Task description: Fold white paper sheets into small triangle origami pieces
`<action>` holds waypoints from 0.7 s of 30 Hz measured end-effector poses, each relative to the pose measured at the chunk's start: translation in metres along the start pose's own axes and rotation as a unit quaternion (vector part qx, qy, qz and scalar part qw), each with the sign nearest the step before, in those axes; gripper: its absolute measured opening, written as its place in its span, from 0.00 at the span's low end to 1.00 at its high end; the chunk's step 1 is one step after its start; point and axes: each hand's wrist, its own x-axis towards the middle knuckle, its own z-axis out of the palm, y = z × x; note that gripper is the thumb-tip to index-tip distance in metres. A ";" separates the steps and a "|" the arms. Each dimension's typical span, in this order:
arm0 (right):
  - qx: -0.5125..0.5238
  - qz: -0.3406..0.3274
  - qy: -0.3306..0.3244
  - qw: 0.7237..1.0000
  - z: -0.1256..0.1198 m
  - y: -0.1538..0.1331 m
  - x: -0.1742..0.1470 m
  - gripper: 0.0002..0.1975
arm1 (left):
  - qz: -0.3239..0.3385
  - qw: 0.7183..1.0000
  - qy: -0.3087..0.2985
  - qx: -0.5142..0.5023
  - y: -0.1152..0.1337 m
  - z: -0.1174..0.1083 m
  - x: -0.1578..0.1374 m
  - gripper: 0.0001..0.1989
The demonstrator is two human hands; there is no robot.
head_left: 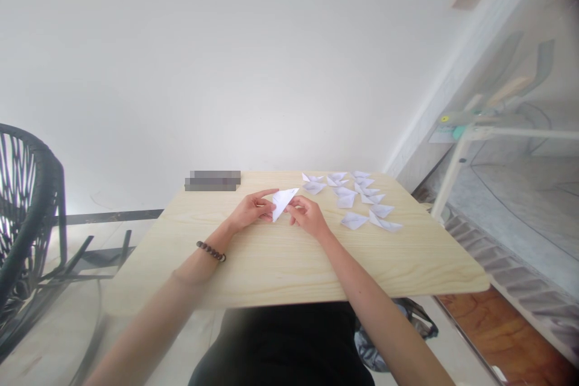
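Note:
Both hands hold one piece of folded white paper (283, 202) over the middle of the table. The paper is creased into a pointed, roughly triangular shape. My left hand (253, 210) pinches its left side, thumb in front and fingers at the back. At its right edge, my right hand (306, 215) grips with thumb and fingertips. A beaded bracelet (210, 251) circles my left wrist. To the right of my hands lie several folded white paper boats, the nearest a paper boat (354, 221) and another beside it (384, 222).
The light wooden table (271, 277) meets the white wall at its back edge. A blurred-out dark object (212, 181) lies at the back left. On the left stands a dark woven chair (31, 211). A white metal frame (452, 175) rises at the right.

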 end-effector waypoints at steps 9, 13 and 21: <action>-0.088 -0.005 0.048 0.995 0.000 0.006 0.002 0.06 | 0.012 0.999 -0.037 0.004 -0.007 -0.001 0.001 0.27; -0.155 -0.030 0.079 0.984 0.000 0.008 0.003 0.06 | 0.029 0.998 -0.051 0.018 -0.011 0.003 0.001 0.22; -0.275 -0.046 0.107 0.954 0.001 0.008 0.001 0.04 | 0.038 0.999 -0.025 0.003 -0.009 0.008 0.001 0.19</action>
